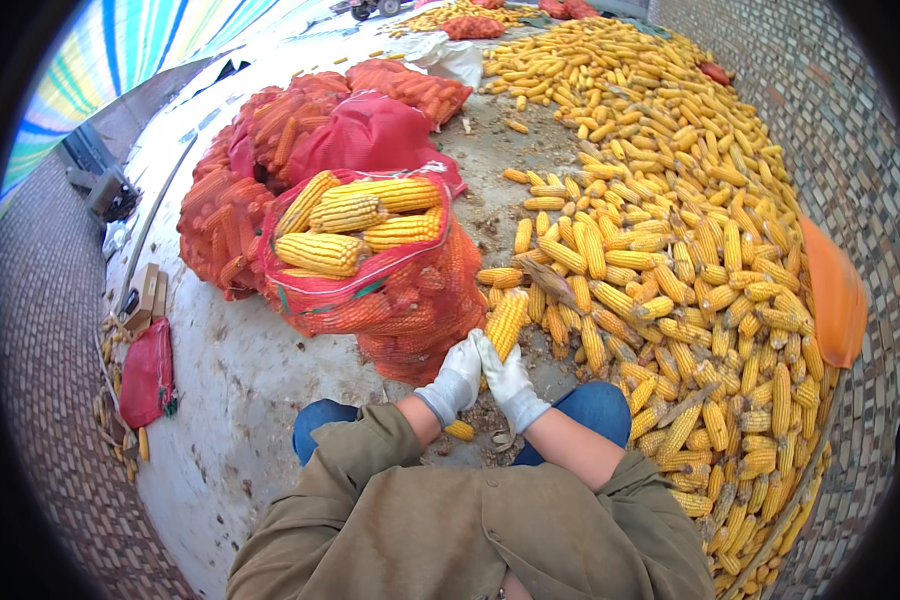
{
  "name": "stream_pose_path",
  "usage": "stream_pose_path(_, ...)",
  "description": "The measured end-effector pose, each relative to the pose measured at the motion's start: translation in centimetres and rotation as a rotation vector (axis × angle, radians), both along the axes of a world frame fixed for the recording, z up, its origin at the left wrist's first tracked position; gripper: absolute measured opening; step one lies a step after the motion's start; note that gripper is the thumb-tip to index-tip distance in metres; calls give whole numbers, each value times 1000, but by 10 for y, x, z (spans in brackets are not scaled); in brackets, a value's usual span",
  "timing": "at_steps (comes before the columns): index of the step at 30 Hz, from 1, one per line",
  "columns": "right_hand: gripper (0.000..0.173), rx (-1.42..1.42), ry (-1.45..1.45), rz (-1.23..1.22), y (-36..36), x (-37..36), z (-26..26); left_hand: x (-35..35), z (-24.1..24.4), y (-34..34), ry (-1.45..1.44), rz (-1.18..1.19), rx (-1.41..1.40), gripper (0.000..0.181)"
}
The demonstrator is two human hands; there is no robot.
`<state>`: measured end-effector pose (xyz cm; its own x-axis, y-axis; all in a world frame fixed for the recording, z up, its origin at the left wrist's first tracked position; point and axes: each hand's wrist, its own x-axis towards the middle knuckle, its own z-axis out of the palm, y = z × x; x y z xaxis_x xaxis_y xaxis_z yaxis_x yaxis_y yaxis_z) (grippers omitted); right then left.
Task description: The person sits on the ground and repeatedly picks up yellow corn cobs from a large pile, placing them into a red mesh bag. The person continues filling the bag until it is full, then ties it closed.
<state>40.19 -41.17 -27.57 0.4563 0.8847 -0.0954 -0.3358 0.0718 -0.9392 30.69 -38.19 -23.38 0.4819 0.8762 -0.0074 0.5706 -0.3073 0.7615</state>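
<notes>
My right hand (510, 375), in a white work glove, holds a yellow corn cob (506, 324) with its tip pointing up and away from me. Close against it is my left hand (459, 375), gloved too, its fingers meeting the right hand near the cob's lower end; whether it also grips the cob I cannot tell. Just beyond the left hand stands an open red mesh sack (420, 322), filled to its rim with cobs (321, 253). A large heap of husked corn cobs (690, 277) spreads to the right of both hands. One loose cob (460, 430) lies on the ground below my wrists.
Filled red mesh sacks (225, 225) crowd behind the open one. An orange plastic scoop or basin (832, 292) rests at the heap's right edge. At left lie a flat red mesh sack (148, 375) and a cardboard box (144, 296). Brick paving (45, 337) borders the concrete.
</notes>
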Motion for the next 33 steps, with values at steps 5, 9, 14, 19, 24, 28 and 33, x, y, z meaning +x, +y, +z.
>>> stream_pose_path(5, 63, -256, -852, 72, -27, 9, 68, -9, 13, -12, -303, 195, -159, 48)
stream_pose_path(9, 61, -322, -1033, -10, -18, 21, 65, -14, 38, -24, -624, 247, -256, 47)
stream_pose_path(14, 77, -354, 86, 37, -6, 22, 55, -30, 23, -36, -665, 406, -393, 42)
stream_pose_path(19, 68, -198, -367, 52, -14, -11, 23, -34, 2, -40, -402, 421, -416, 37)
stream_pose_path(24, 63, -200, -371, -15, -5, 7, -18, -47, -8, -25, -592, 672, -942, 42)
stream_pose_path(28, 62, -392, -715, 53, -9, -4, -3, -52, -49, -18, -765, 757, -1116, 73)
stream_pose_path(33, 55, -532, -1105, 284, -26, -20, 31, -41, -53, -38, -1084, 198, -1090, 62)
